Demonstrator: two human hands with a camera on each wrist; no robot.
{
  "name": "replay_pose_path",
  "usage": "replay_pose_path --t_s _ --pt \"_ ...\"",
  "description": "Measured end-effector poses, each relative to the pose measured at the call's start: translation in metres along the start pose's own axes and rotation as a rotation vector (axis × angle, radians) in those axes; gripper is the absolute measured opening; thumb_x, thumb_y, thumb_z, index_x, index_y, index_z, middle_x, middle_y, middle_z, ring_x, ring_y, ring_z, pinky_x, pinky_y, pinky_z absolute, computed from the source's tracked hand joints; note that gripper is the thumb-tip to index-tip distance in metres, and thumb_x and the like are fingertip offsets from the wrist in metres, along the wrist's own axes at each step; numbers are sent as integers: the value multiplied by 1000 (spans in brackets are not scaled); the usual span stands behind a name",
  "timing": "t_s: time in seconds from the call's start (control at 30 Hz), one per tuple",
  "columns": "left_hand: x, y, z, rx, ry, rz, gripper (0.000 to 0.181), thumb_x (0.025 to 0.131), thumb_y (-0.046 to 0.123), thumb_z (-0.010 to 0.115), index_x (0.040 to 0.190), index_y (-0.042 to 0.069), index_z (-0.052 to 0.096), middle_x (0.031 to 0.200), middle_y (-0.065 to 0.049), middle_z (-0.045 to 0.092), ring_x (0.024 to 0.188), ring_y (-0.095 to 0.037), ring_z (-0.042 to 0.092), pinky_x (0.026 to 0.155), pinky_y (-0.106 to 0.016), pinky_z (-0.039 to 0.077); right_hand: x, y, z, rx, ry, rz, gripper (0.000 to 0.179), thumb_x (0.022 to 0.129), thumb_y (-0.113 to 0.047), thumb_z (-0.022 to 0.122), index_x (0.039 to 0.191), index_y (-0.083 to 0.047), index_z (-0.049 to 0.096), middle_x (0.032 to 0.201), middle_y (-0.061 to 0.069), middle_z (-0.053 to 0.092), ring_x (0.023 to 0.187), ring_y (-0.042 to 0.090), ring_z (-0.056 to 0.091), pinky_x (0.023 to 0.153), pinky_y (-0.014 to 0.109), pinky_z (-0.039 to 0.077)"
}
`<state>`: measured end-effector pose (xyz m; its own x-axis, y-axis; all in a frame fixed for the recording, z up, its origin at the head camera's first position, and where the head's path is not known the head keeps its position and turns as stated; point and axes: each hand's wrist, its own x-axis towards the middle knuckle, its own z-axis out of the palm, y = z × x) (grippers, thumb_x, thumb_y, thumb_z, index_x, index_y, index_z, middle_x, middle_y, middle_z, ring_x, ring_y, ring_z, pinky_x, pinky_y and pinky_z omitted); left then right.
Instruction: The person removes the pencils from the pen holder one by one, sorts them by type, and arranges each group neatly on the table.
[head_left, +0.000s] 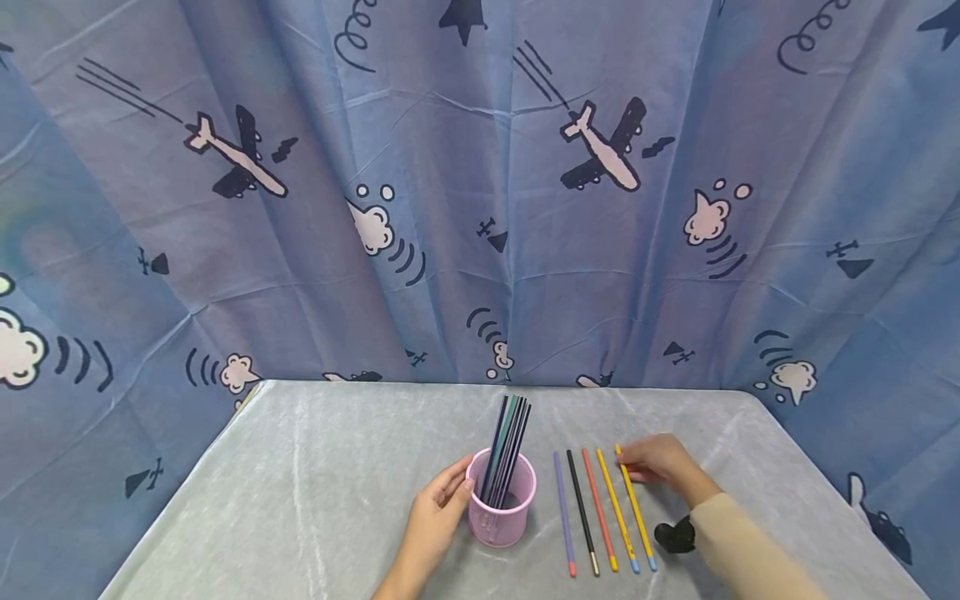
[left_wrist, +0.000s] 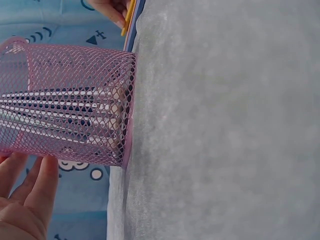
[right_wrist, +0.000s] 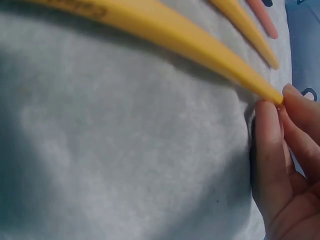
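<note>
Five slim purple, black, red and yellow pencils (head_left: 599, 510) lie outside, on the grey-clothed worktop (head_left: 360, 450), at three o'clock from a pink mesh cup (head_left: 497, 529); several dark striped pencils (head_left: 507, 450) stand within. Right hand (head_left: 663, 458): fingers pinching outermost yellow pencil (head_left: 636, 508). Left hand (head_left: 435, 508): fingers loosely spread against cup.

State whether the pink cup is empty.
Not empty: pencils lean inside the pink cup, their upper ends rising above its rim.

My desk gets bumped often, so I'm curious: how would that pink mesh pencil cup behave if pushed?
The pink mesh pencil cup is probably light for its size, judging by its thin, open walls. Their texture should make it less slippery. It may tip easily, since the long pencils rise well above its rim.
</note>
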<state>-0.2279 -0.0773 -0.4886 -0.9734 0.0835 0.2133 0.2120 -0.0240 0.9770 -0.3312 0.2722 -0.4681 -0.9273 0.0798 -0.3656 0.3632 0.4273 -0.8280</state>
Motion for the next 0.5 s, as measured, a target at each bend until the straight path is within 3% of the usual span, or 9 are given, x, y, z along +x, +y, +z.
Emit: replay_pose_path --t_s 0.3,0.5 --pt "1 0 -1 7 11 -16 46 101 19 57 139 -7 51 139 -26 57 132 -35 52 109 -27 47 1 3 7 -68 81 -60 27 84 -3 74 103 16 69 65 -2 67 56 4 62 55 20 58" --pt "1 0 -1 20 1 -8 46 102 18 56 139 -8 50 139 -27 56 132 -36 52 108 -28 47 -4 2 7 -76 140 -113 31 85 -6 72 107 16 67 73 1 72 63 5 64 60 23 60"
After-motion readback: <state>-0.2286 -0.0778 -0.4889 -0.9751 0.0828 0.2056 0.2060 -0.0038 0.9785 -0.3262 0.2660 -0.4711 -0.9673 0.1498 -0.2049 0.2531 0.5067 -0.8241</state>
